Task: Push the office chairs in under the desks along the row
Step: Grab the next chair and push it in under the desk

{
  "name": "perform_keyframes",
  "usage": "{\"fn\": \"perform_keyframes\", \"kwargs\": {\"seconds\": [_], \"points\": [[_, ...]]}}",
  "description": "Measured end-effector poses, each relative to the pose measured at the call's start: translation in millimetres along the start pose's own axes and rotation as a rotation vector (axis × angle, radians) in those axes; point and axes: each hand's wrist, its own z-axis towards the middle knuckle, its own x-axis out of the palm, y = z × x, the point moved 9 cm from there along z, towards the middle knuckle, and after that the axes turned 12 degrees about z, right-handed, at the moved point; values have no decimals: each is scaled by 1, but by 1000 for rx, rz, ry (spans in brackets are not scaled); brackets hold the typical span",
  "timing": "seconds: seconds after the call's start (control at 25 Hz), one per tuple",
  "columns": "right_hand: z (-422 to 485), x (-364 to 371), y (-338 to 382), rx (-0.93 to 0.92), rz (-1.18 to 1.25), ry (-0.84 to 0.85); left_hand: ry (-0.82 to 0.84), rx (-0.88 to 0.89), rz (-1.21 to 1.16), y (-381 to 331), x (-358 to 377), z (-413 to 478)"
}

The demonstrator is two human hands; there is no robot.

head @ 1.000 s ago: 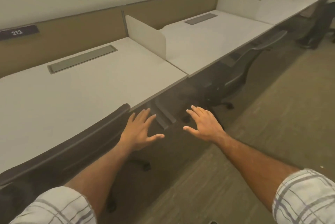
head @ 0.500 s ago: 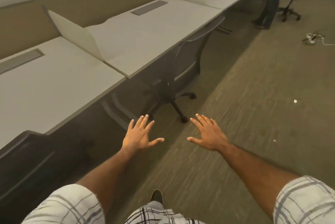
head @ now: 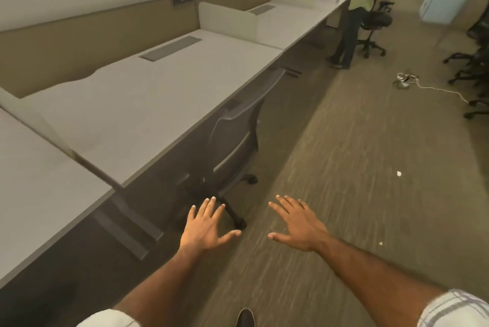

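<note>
A dark office chair stands at the white desk ahead, its back close to the desk edge and its wheeled base sticking out onto the carpet. My left hand is held out flat, fingers spread, just short of the chair's nearest caster. My right hand is stretched out the same way over the carpet, to the right of the chair. Neither hand touches anything. Farther along the row, another black chair stands out from the desks behind a person.
A person in a green shirt stands at the far desks. A white cable lies across the carpet to the right. More black chairs crowd the right edge. White dividers separate the desks.
My view has moved along the row to the right; the first chair has dropped out of sight and the second one is now close ahead. Both hands stay open and spread.
</note>
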Motion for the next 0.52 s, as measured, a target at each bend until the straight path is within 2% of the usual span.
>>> {"fn": "perform_keyframes", "kwargs": {"seconds": [0.16, 0.32, 0.44, 0.52], "points": [[68, -68, -28, -48, 24, -106, -107, 88, -10, -23, -57, 78], [139, -149, -63, -110, 34, -239, -509, 203, 16, -35, -157, 131], [198, -204, -94, -165, 28, -294, -725, 105, -36, -12, -219, 167], [235, -237, -115, -209, 36, -326, -749, -9, -69, 6, -240, 192]]}}
